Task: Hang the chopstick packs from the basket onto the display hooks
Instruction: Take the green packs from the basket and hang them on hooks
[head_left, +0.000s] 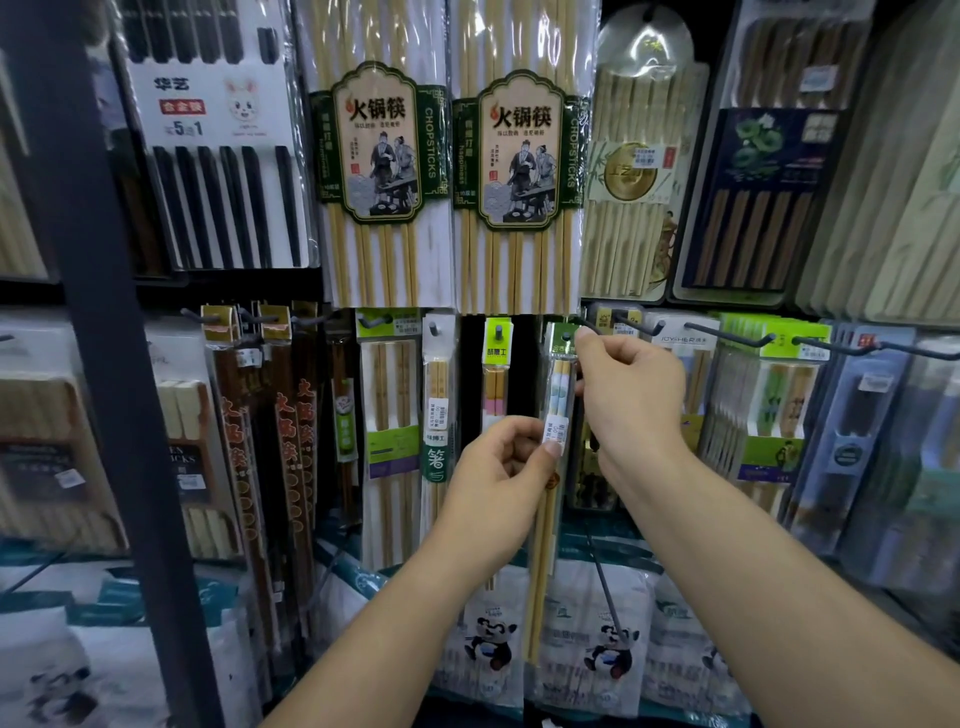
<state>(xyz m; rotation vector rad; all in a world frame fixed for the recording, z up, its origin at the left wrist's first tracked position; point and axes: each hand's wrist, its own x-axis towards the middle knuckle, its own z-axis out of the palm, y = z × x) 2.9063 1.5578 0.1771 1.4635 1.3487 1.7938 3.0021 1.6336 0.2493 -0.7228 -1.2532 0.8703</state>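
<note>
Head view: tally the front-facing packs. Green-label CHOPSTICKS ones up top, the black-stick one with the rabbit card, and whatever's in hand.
Green-label CHOPSTICKS packs: 2
Black-stick rabbit pack: 1
Held pack, pinched by left hand and right hand: 1
Total: 4

Looks like a retail shop: sealed chopstick packs (382, 156) hanging in rows on display hooks (727, 335) across the frame, barcode stickers (438, 414) at centre, rack upright (104, 364) at left.
</note>
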